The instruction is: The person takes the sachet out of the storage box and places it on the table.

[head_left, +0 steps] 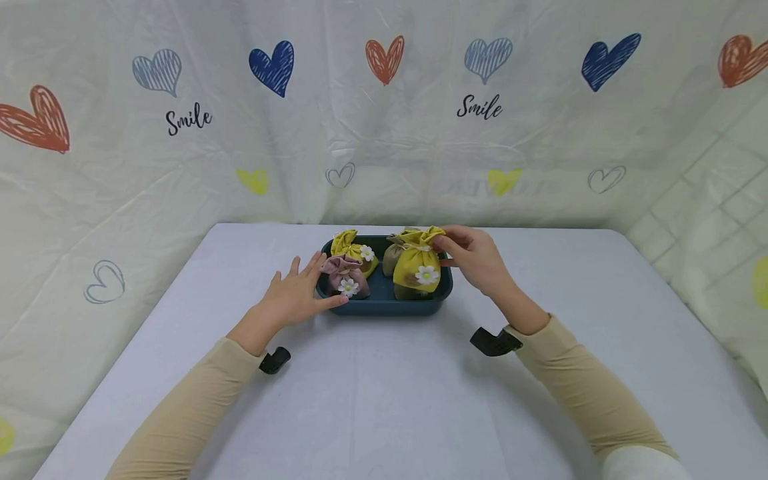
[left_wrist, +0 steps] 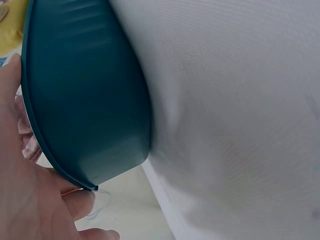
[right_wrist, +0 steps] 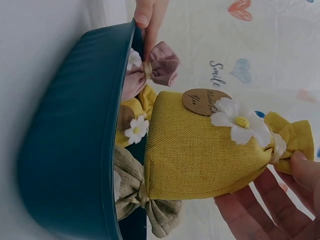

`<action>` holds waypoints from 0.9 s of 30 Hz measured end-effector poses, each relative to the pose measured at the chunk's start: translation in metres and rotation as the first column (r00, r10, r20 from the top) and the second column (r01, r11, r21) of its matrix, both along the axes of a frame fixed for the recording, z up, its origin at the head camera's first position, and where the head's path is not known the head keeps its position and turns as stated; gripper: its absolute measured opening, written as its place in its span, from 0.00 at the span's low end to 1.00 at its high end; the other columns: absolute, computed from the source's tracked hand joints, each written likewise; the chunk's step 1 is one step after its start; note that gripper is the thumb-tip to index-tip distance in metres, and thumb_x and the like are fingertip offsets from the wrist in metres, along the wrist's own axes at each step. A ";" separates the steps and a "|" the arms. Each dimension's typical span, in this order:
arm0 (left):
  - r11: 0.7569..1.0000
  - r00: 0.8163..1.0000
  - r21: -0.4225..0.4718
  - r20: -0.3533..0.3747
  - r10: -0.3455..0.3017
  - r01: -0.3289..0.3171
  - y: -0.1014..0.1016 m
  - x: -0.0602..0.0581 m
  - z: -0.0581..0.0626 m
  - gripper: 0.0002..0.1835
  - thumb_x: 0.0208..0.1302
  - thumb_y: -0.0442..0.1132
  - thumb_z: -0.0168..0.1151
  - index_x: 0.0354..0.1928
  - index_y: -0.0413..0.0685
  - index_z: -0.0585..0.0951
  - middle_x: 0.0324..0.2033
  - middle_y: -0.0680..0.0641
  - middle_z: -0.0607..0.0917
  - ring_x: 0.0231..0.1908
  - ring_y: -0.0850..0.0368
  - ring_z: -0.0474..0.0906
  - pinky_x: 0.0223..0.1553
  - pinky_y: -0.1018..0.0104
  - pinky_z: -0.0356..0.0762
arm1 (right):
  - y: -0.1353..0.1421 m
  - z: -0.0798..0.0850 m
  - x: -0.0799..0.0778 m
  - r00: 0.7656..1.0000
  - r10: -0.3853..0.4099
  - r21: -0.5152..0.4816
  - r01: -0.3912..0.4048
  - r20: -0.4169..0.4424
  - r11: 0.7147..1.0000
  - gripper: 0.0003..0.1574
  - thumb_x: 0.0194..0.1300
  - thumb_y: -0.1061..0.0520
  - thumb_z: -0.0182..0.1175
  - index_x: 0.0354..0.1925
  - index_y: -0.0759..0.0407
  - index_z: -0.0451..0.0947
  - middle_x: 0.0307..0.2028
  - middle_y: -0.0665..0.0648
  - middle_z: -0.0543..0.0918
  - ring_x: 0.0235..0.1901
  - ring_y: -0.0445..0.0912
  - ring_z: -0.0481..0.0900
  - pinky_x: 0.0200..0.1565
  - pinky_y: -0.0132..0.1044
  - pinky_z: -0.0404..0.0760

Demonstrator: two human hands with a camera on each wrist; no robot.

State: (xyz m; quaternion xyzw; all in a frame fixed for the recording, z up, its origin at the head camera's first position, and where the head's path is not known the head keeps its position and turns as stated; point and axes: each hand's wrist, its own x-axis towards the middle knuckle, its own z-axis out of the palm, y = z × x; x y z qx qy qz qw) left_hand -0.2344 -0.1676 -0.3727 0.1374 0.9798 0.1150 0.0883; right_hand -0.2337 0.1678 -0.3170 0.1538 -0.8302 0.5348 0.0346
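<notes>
- Right hand [head_left: 474,257]: grip clamped, thumb against fingers, on the gathered top of a large yellow bag [right_wrist: 200,150], just past its beige tie [right_wrist: 278,149].
- Likely reason for the hold: the loose frill gives a thin, soft pinch, and the full body hangs below without being squeezed.
- Bag position: upright, neck up, over the right part of a dark teal tray [head_left: 390,307]; in the right wrist view its base sits about level with the rim. Contact with the tray floor: cannot tell.
- White flower [right_wrist: 242,122] and brown tag [right_wrist: 197,102] on the bag's side, both clear of the fingers.
- Left hand [head_left: 291,293]: grip loose, fingers spread apart, thumb laid over the front rim, other fingers about the tray's left end. Holds no bag; probably steadies the tray on the worktop [head_left: 390,400]. Whether it presses the mauve bag [head_left: 343,268] close by: cannot tell.
- Inside the tray: mauve bag front left, smaller yellow bag [head_left: 343,245] behind it, grey-brown bag [right_wrist: 131,175] at the right, partly behind the held one in the head view. Necks point up, which seems to keep each easy to pinch.
</notes>
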 end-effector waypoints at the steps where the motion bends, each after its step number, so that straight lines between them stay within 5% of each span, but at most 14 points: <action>1: 1.000 1.000 0.001 -0.002 -0.001 0.001 0.000 0.000 0.000 0.60 0.63 0.79 0.52 0.83 0.50 0.44 0.82 0.47 0.44 0.78 0.33 0.38 0.70 0.25 0.41 | 0.001 0.000 0.000 1.000 0.001 0.001 -0.001 0.003 1.000 0.21 0.79 0.55 0.57 0.59 0.70 0.79 0.50 0.67 0.84 0.52 0.56 0.82 0.47 0.41 0.86; 27: 1.000 1.000 0.000 0.002 0.006 -0.006 0.001 0.003 0.003 0.61 0.62 0.80 0.51 0.83 0.51 0.44 0.82 0.47 0.44 0.78 0.32 0.37 0.69 0.25 0.41 | 0.036 0.010 0.007 0.999 -0.036 0.054 0.034 0.036 0.998 0.22 0.82 0.55 0.52 0.61 0.70 0.76 0.54 0.67 0.82 0.52 0.51 0.81 0.50 0.38 0.84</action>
